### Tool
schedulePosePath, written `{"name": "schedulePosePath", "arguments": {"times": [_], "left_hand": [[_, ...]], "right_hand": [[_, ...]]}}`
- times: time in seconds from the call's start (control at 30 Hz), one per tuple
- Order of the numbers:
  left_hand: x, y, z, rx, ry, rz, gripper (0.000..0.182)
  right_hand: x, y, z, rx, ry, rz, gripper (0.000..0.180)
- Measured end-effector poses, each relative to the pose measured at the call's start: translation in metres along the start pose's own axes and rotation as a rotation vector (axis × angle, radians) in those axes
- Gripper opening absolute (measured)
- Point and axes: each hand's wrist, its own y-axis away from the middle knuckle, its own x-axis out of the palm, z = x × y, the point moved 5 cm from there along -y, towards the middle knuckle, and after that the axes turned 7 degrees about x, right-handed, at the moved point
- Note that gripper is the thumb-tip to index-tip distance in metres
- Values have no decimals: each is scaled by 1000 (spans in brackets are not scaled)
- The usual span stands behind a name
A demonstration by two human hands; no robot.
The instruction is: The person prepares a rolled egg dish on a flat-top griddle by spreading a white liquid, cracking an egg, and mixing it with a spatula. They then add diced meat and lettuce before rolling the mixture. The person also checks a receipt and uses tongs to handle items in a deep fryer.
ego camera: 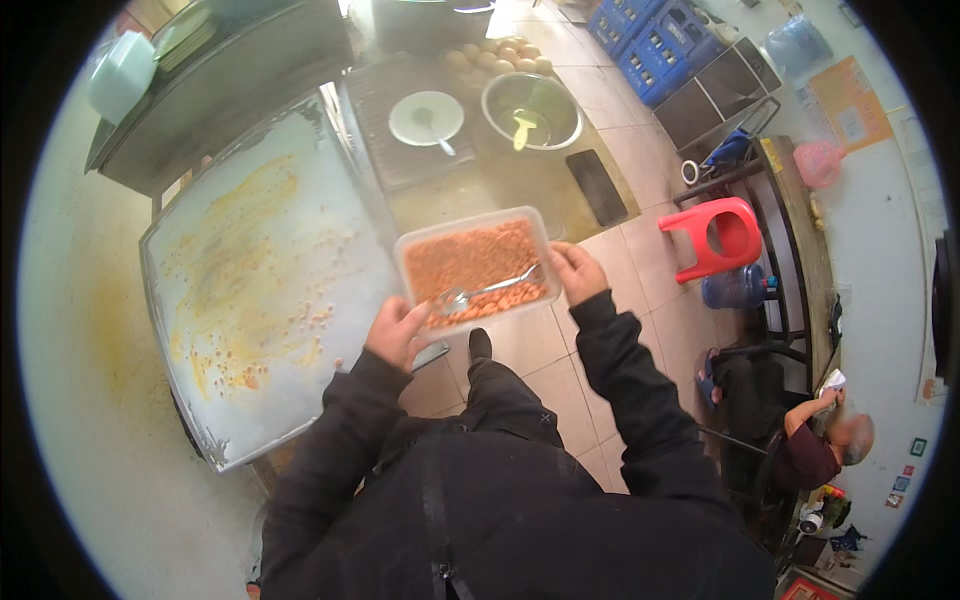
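Between my two hands is a clear plastic container (551,279) of small orange-brown pieces (472,255), perhaps peanuts or diced food. A metal spoon (491,286) lies across them. My left hand (396,330) grips the container's near left corner, thumb over the rim. At its right end, my right hand (579,271) holds the side. The container is in the air in front of my body, above the floor and the worktop's near edge. To the left stands a large pale metal-topped surface (255,300) with yellow smears and scattered crumbs.
Ahead, the worktop (435,199) holds a white lidded bowl (426,118), a steel bowl (532,112) with a yellow-handled tool, a dark phone (596,187) and several eggs (502,56). A red stool (720,236) and a seated person (814,450) are on the right.
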Motion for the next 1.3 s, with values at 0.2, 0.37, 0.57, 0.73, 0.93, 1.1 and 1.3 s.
{"name": "schedulePosePath", "arguments": {"times": [0.2, 0.37, 0.57, 0.73, 0.93, 1.1, 1.3], "left_hand": [[-101, -62, 91, 72, -524, -95, 36], [-126, -106, 125, 209, -701, -166, 27], [-133, -8, 75, 230, -222, -157, 37], [-233, 197, 69, -105, 147, -321, 22], [-393, 326, 116, 17, 202, -1072, 27], [-465, 324, 123, 60, 216, -1151, 18], [-480, 348, 110, 76, 212, -975, 16]], "right_hand": [[93, -29, -123, 161, -140, 66, 26], [125, -54, -163, 72, -218, 43, 29], [128, -57, -163, 248, -199, 205, 34], [126, -14, -152, 354, -396, 162, 30], [153, 25, -52, 190, -218, 298, 21], [224, 10, 105, -111, -19, 377, 21], [291, -13, 252, -359, 57, 433, 18]]}}
